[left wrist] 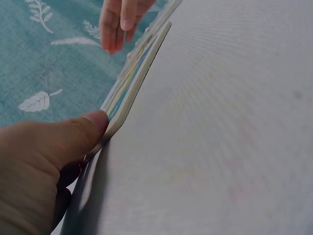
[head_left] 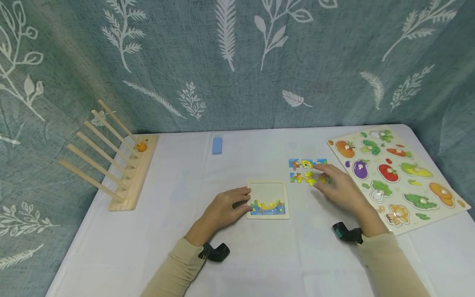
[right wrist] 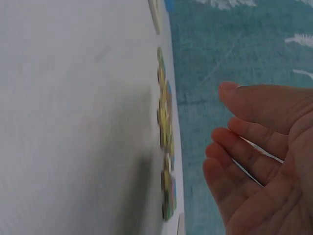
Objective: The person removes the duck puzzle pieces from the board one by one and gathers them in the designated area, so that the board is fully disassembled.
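A small square puzzle tray (head_left: 268,189) lies on the white table, its lower part filled with blue and yellow jigsaw pieces (head_left: 267,207). My left hand (head_left: 226,208) grips the tray's left edge between thumb and fingers; the left wrist view shows the thumb (left wrist: 90,127) at a corner of the frame. Right of the tray lie two rows of loose puzzle pieces (head_left: 307,164), partly covered by my right hand (head_left: 341,187). That hand hovers over them, fingers loosely bent and thumb apart, with nothing between them in the right wrist view.
A wooden stand with slanted pegs (head_left: 139,177) and one orange bead (head_left: 142,147) is at the left. Near the back edge lies a blue block (head_left: 217,146). A large vegetable puzzle board (head_left: 365,165) takes up the right side. Behind the table hangs a green leaf-patterned cloth (head_left: 245,95).
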Motion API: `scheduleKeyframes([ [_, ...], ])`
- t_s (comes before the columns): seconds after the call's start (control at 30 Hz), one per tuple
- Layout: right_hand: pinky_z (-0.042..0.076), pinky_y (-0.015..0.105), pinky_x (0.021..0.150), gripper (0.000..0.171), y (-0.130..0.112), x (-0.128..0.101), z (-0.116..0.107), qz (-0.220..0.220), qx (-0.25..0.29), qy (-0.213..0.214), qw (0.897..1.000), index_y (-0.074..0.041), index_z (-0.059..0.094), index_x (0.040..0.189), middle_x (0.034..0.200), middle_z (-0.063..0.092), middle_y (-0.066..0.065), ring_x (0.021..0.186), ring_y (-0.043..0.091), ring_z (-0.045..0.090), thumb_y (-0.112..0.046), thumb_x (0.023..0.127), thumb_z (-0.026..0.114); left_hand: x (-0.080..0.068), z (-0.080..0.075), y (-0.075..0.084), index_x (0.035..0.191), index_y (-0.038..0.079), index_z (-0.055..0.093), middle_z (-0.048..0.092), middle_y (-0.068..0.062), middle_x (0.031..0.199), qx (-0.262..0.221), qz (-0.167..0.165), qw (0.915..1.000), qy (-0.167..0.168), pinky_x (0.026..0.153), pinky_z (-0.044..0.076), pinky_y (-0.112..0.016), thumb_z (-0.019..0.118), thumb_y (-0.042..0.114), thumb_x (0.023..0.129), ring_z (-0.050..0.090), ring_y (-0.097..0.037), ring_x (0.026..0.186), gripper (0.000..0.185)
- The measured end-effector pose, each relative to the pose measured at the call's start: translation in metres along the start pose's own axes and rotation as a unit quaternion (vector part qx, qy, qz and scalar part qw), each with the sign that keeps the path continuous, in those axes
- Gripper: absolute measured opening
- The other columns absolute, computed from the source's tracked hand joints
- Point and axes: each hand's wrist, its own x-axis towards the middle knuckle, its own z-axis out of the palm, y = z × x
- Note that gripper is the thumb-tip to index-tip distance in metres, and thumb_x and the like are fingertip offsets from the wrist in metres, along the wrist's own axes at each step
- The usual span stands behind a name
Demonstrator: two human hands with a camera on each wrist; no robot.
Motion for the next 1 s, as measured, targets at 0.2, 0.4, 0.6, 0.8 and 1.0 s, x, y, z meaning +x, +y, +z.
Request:
scheduleKeyframes([
  [0.2, 0.043, 0.046, 0.093, 0.049, -0.021, 0.000, 0.012, -0.019, 0.022, -0.029, 0.999, -0.007, 0.048, 0.128, 0.129, 0.048, 0.012, 0.111, 0.030, 0.051, -0.017, 0.083, 0.064, -0.001, 0.000, 0.000, 0.102, 0.004, 0.068, 0.062, -0.007, 0.116, 0.000, 0.008, 0.9999, -0.008, 0.095, 0.045, -0.029, 0.073, 0.027, 0.074, 0.055, -0.017, 0.113, 0.037],
  [0.4, 0.048, 0.039, 0.090, 0.048, -0.044, 0.000, 0.033, -0.056, 0.052, -0.068, 0.995, -0.006, 0.050, 0.126, 0.124, 0.053, 0.009, 0.107, 0.025, 0.055, -0.017, 0.082, 0.066, -0.001, -0.002, 0.001, 0.109, 0.004, 0.065, 0.058, -0.005, 0.121, 0.001, -0.004, 0.9989, -0.047, 0.098, 0.043, -0.028, 0.073, 0.035, 0.073, 0.051, -0.015, 0.117, 0.048],
  [0.6, 0.050, 0.033, 0.087, 0.046, -0.070, 0.002, 0.056, -0.078, 0.096, -0.128, 0.984, -0.006, 0.051, 0.124, 0.119, 0.056, 0.008, 0.102, 0.020, 0.059, -0.017, 0.082, 0.066, -0.004, -0.008, 0.004, 0.112, 0.005, 0.063, 0.056, -0.004, 0.124, 0.029, 0.005, 0.9965, -0.078, 0.098, 0.043, -0.030, 0.071, 0.042, 0.073, 0.050, -0.016, 0.118, 0.054],
  [0.8, 0.052, 0.027, 0.082, 0.044, -0.088, 0.006, 0.072, -0.085, 0.089, -0.153, 0.981, -0.005, 0.053, 0.121, 0.115, 0.058, 0.007, 0.095, 0.016, 0.061, -0.015, 0.080, 0.067, -0.011, -0.012, 0.007, 0.108, 0.004, 0.066, 0.061, -0.004, 0.118, 0.036, 0.022, 0.9972, -0.062, 0.093, 0.047, -0.029, 0.071, 0.034, 0.076, 0.055, -0.015, 0.112, 0.044],
  [1.0, 0.051, 0.023, 0.077, 0.043, -0.096, 0.009, 0.088, -0.059, 0.082, -0.138, 0.985, -0.004, 0.056, 0.117, 0.106, 0.058, 0.002, 0.088, 0.011, 0.057, -0.015, 0.078, 0.069, -0.015, -0.007, 0.011, 0.103, 0.004, 0.068, 0.064, -0.005, 0.111, 0.007, 0.046, 0.9983, -0.035, 0.088, 0.050, -0.026, 0.070, 0.024, 0.078, 0.058, -0.015, 0.107, 0.033],
])
